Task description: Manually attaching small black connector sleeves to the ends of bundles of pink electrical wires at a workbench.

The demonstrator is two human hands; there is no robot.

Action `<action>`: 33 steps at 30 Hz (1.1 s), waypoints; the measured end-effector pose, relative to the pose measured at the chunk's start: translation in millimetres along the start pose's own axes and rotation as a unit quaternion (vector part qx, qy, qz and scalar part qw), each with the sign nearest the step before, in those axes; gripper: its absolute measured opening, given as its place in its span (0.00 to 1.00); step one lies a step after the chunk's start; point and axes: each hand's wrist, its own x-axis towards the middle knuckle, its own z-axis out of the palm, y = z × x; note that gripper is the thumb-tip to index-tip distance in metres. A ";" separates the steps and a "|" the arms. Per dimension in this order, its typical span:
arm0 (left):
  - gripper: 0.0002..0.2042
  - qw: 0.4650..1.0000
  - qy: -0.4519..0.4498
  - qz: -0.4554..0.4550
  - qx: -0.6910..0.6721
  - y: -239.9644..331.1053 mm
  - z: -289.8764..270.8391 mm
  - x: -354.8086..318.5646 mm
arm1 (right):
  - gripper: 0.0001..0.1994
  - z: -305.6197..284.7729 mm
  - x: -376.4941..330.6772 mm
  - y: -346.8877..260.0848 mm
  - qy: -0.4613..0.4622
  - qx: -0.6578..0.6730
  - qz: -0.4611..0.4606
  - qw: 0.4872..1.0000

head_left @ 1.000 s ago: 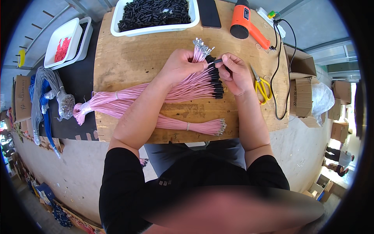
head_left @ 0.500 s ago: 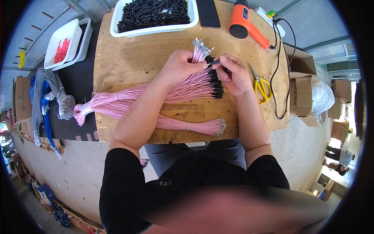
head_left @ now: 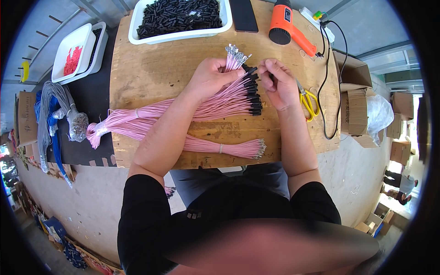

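My left hand (head_left: 207,79) is closed round a bunch of pink wires (head_left: 217,103), whose bare metal terminals (head_left: 235,57) stick up above the thumb. Just right of them, other wires in the bundle fan out and end in black sleeves (head_left: 254,97). Apart from these ends, my right hand (head_left: 283,85) has its fingers curled in, and a bit of black sleeve (head_left: 272,77) shows between them; how many pieces it holds is hidden. A second bundle of pink wires (head_left: 238,149), tied with a band, lies nearer to me with uncovered metal ends.
A white tray (head_left: 183,37) of loose black sleeves stands at the back, beside a dark phone (head_left: 244,16). An orange heat gun (head_left: 293,32) and yellow-handled scissors (head_left: 309,104) lie right, near a black cable (head_left: 326,110). Grey and blue wire bundles (head_left: 59,110) lie left.
My right hand has drawn back to the right from the wire ends. The black sleeve it pinched at a wire tip now sits among the sleeved ends. My left hand keeps its hold.
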 end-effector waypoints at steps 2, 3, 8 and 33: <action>0.09 1.000 -0.008 0.005 0.005 2.5 0.6 -0.9 | 0.08 -0.2 0.7 -0.3 0.046 -0.036 -0.058 0.997; 0.10 1.000 -0.014 0.010 0.009 3.0 0.4 -1.4 | 0.08 3.6 0.2 0.6 0.048 -0.035 -0.059 0.996; 0.12 0.995 -0.025 0.057 0.074 -1.4 0.3 -1.6 | 0.08 17.8 -5.2 6.0 0.015 -0.139 -0.105 0.985; 0.06 0.996 0.047 0.018 -0.074 5.7 6.0 -1.6 | 0.13 -23.3 13.7 -1.1 0.085 0.239 0.001 0.967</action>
